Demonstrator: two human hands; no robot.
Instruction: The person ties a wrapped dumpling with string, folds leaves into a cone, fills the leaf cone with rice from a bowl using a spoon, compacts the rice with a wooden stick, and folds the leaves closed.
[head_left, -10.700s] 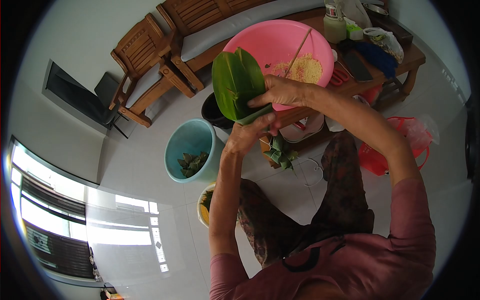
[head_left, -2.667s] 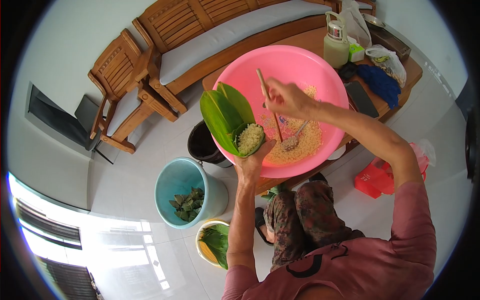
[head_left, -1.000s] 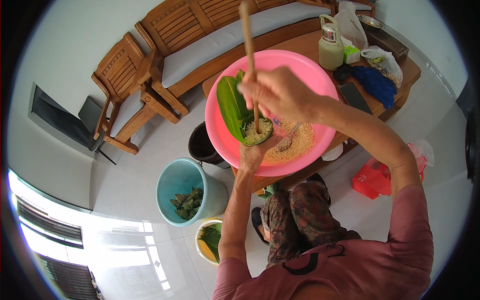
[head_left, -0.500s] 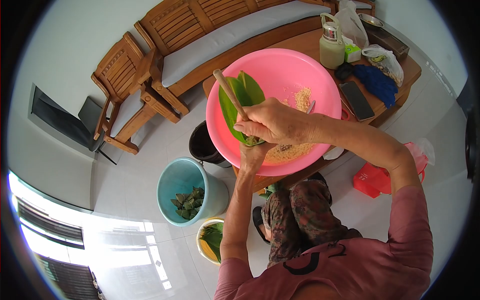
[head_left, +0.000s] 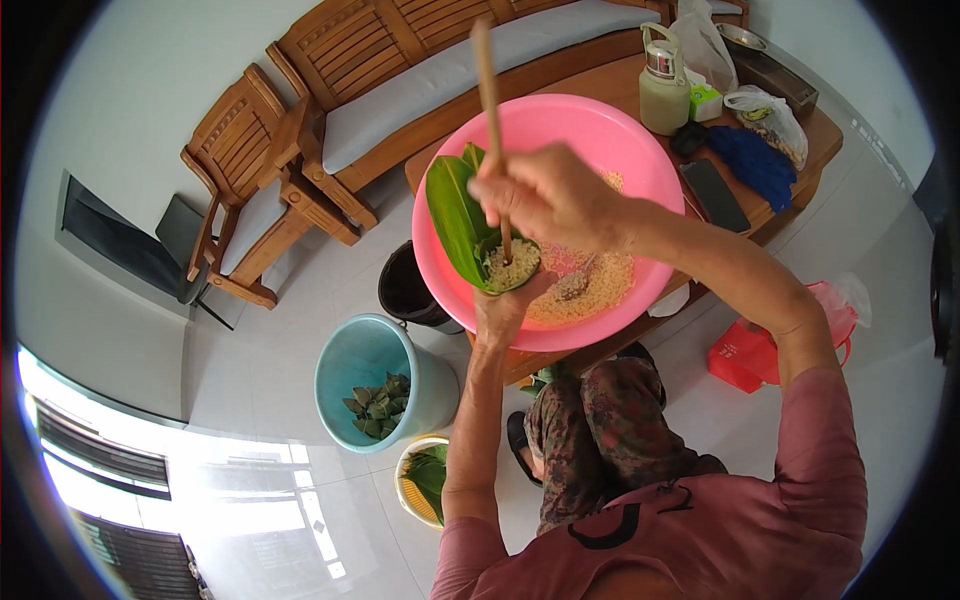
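My left hand (head_left: 507, 308) is closed round the base of a cone of green leaves (head_left: 456, 215), over the near left part of a pink basin (head_left: 560, 120). Rice (head_left: 512, 268) fills the cone's mouth. In my right hand (head_left: 560, 200), slightly blurred, is a wooden stick (head_left: 490, 95), gripped partway along and nearly upright. Its lower end is in the rice inside the cone. Loose rice grains (head_left: 600, 285) lie on the basin's floor, and a metal spoon (head_left: 573, 284) rests among them.
The basin stands on a wooden table (head_left: 825, 150) with a thermos (head_left: 663, 95), a phone (head_left: 713, 195) and a blue cloth (head_left: 752, 165). On the floor are a light blue bucket (head_left: 335, 345) holding wrapped leaf parcels, a dark bin (head_left: 400, 285), a basket of leaves (head_left: 428, 480) and a red bag (head_left: 740, 358).
My right hand has risen slightly and moved right, swinging the stick from a leftward tilt to nearly upright. The rice in the cone and the spoon in the basin now show more fully.
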